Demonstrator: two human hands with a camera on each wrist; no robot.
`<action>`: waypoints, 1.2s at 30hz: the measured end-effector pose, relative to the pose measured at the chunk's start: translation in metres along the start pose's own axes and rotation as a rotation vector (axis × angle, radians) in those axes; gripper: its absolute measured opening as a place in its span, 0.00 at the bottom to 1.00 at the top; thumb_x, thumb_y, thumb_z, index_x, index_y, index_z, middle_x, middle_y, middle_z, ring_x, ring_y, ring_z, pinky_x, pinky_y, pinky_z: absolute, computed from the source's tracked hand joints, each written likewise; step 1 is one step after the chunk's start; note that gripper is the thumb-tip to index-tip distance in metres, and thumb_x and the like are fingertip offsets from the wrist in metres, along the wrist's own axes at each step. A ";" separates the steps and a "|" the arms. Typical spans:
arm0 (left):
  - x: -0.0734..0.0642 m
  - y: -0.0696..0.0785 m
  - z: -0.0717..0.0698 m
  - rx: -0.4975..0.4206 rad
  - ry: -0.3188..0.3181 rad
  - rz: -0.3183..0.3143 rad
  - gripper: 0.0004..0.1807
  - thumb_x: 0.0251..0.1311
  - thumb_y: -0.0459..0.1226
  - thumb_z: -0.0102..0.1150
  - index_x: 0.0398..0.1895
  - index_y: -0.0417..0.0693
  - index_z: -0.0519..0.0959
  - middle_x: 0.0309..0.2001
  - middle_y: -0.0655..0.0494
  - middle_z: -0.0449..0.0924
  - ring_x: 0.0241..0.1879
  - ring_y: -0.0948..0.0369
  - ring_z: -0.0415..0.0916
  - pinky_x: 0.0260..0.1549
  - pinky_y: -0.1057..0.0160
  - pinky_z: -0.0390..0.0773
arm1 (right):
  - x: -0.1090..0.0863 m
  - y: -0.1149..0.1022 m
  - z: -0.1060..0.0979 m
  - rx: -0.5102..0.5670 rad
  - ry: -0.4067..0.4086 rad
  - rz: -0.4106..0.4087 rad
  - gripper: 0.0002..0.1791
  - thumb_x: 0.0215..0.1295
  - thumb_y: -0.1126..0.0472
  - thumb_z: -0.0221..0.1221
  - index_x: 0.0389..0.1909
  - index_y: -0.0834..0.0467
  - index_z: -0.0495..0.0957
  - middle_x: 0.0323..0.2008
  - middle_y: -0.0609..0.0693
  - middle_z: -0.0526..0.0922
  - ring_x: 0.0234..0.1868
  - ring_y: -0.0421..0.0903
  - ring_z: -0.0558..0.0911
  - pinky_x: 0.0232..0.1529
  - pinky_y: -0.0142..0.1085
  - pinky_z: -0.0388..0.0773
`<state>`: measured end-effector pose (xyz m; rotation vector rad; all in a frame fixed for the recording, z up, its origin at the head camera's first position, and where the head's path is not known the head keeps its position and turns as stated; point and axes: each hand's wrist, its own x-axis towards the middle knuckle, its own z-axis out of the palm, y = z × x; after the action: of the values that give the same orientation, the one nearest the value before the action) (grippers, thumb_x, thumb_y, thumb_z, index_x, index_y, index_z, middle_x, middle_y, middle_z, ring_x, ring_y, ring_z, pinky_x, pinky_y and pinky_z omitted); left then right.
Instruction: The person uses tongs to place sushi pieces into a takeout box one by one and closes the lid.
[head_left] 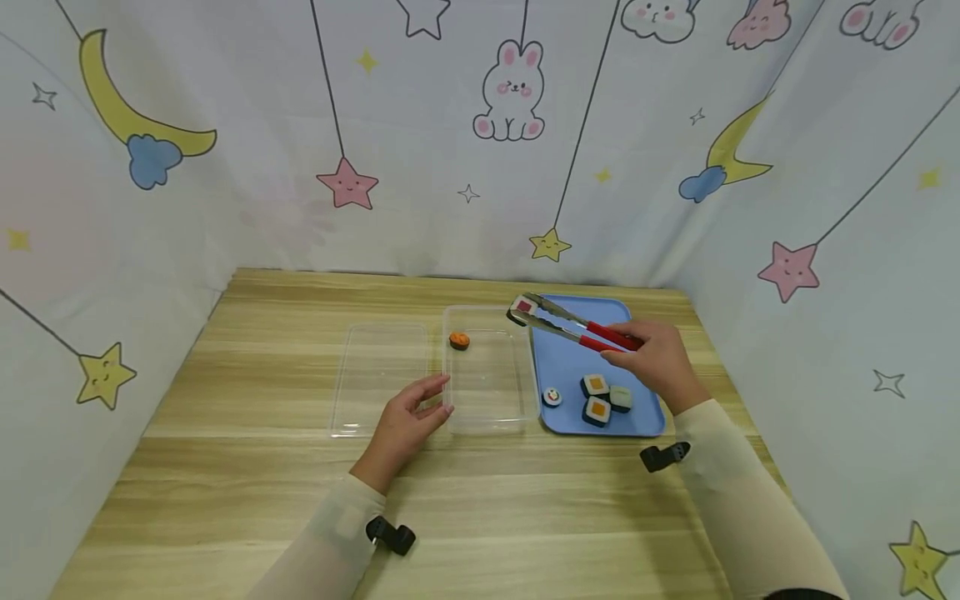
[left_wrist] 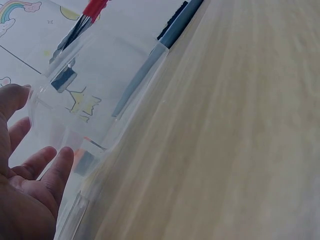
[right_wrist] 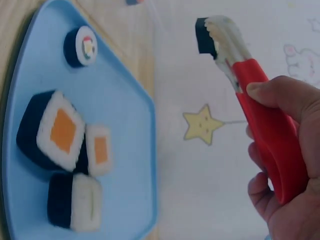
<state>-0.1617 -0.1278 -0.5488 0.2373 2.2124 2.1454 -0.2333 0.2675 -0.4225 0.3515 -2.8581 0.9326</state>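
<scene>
Toward the far right corner of the clear box (head_left: pixel 483 383), as seen from the head, a sushi block with a red centre (head_left: pixel 523 307) hangs in the air between the tips of red-handled tongs (right_wrist: pixel 262 117). Right hand (head_left: pixel 651 354) grasps the tongs firmly by the handles, thumb on one side, fingers curled round the other. Left hand (head_left: pixel 405 425) grasps nothing: fingers relaxed, tips against the left wall of the box.

Inside the box, one orange-topped sushi (head_left: pixel 459 341) sits at the far left. Flat clear lid (head_left: pixel 382 375) lies just left of the box. Blue tray (head_left: pixel 570 358) is just right of it. Near end of tray: small round roll (head_left: pixel 551 397) by the left edge, then a touching cluster of two orange-centred rolls (head_left: pixel 597 411) and one pale-topped roll (head_left: pixel 620 398). Wood-grain table (head_left: pixel 300 483) underneath; white cartoon-print curtain (head_left: pixel 420 225) along the far, left and right sides. Black wrist cameras (head_left: pixel 391 535) on both sleeves.
</scene>
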 end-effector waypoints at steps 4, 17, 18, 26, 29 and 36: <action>0.001 0.000 0.000 0.008 0.000 -0.005 0.28 0.66 0.33 0.69 0.69 0.38 0.76 0.74 0.47 0.69 0.70 0.47 0.71 0.61 0.62 0.80 | 0.008 -0.008 0.013 -0.003 -0.027 -0.050 0.22 0.59 0.59 0.76 0.54 0.60 0.87 0.45 0.57 0.86 0.42 0.55 0.81 0.39 0.46 0.86; 0.002 0.003 -0.001 0.014 -0.005 0.008 0.28 0.66 0.33 0.70 0.68 0.40 0.77 0.73 0.46 0.70 0.69 0.47 0.72 0.61 0.60 0.80 | 0.025 -0.023 0.040 -0.063 -0.153 -0.053 0.20 0.57 0.58 0.76 0.52 0.57 0.89 0.41 0.55 0.87 0.41 0.54 0.81 0.38 0.45 0.85; 0.002 0.003 -0.001 0.012 -0.006 0.009 0.28 0.66 0.32 0.70 0.68 0.39 0.77 0.73 0.46 0.70 0.70 0.47 0.72 0.61 0.60 0.80 | 0.026 -0.024 0.040 -0.075 -0.161 -0.059 0.21 0.58 0.58 0.76 0.52 0.58 0.89 0.41 0.55 0.87 0.40 0.54 0.81 0.38 0.45 0.85; 0.002 0.001 -0.001 0.019 -0.012 0.000 0.29 0.66 0.32 0.70 0.69 0.38 0.76 0.73 0.45 0.69 0.70 0.47 0.71 0.61 0.61 0.80 | 0.031 -0.038 0.046 -0.090 -0.220 -0.063 0.20 0.58 0.59 0.75 0.52 0.58 0.89 0.39 0.49 0.85 0.39 0.49 0.81 0.37 0.41 0.85; 0.001 0.002 -0.001 0.013 -0.008 -0.003 0.29 0.66 0.32 0.69 0.69 0.38 0.76 0.73 0.45 0.69 0.70 0.46 0.71 0.60 0.62 0.81 | 0.033 -0.043 0.047 -0.108 -0.240 -0.078 0.20 0.58 0.59 0.75 0.52 0.59 0.88 0.38 0.48 0.85 0.38 0.49 0.81 0.36 0.40 0.84; 0.000 0.002 -0.001 0.010 -0.003 -0.017 0.28 0.66 0.32 0.69 0.69 0.39 0.76 0.74 0.47 0.69 0.70 0.46 0.71 0.60 0.64 0.80 | 0.039 -0.053 0.049 -0.222 -0.251 -0.140 0.19 0.57 0.59 0.76 0.49 0.58 0.89 0.36 0.47 0.84 0.37 0.47 0.81 0.37 0.41 0.84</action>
<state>-0.1621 -0.1283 -0.5464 0.2213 2.2164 2.1240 -0.2597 0.1893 -0.4250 0.6774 -3.0694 0.5757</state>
